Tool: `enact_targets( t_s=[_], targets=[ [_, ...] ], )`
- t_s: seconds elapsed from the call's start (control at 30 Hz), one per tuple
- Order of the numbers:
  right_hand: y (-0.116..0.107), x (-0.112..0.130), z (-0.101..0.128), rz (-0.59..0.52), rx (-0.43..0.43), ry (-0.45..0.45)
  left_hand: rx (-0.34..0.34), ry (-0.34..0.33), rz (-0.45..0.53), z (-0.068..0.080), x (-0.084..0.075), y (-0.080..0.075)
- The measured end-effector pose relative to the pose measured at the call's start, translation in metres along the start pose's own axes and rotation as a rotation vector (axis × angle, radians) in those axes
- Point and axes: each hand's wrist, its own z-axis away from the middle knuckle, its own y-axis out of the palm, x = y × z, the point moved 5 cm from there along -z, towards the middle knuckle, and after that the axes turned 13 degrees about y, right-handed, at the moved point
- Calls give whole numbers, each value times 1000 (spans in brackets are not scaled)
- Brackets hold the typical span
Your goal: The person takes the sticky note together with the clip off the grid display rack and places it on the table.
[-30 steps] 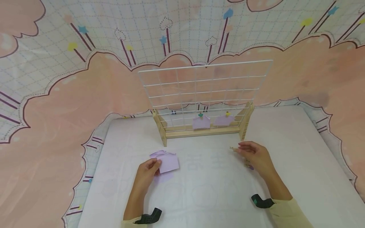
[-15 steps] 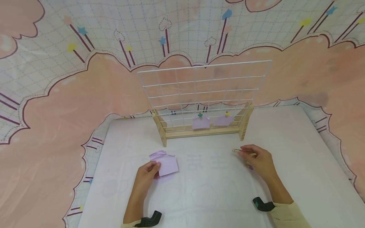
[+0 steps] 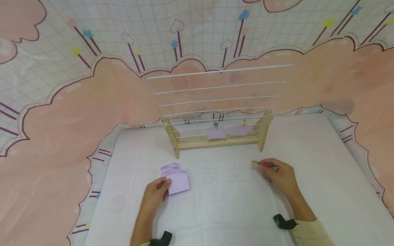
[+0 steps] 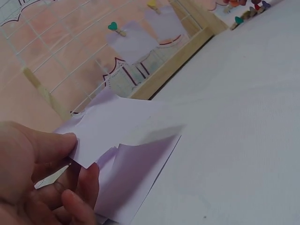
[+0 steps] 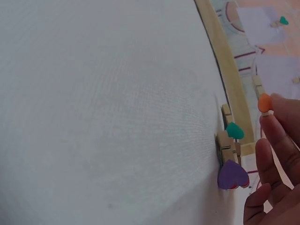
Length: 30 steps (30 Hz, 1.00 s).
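My left hand (image 3: 156, 194) pinches a square sheet of lilac paper (image 3: 179, 182) between thumb and fingers, raised and tilted. Behind and below it, more creased lilac paper (image 3: 170, 166) lies on the table. My right hand (image 3: 278, 173) pinches a small wooden clothespin with an orange top (image 5: 265, 102) by its end, held above the table. Close beneath that hand lie several more clothespins, among them one with a green heart (image 5: 235, 131) and one with a purple heart (image 5: 233, 175). In the head view the right hand partly hides them.
A white wire grid (image 3: 218, 90) on a wooden stand (image 3: 218, 144) stands at the table's back. Two lilac papers hang on it, one by a green-heart clothespin (image 4: 117, 29), one by a yellow-topped clothespin (image 4: 153, 5). White table (image 3: 221, 212) spreads between the hands.
My left hand has drawn the paper slightly toward me, showing more of the creased paper behind. The right hand has shifted slightly right and nearer, exposing a green patch by its fingertips.
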Motion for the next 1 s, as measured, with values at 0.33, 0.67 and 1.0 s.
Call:
enact_targets(
  t_s=[0.33,0.67,1.0],
  targets=[
    [1,-4,-1,8,-15,2,7,-59,-68,5,6,-6],
    [0,-5,1,5,1,48,3,-61,-89,6,14,-7],
    [1,-9,1,18,-11,41,-1,-44,-81,6,15,-7]
  ],
)
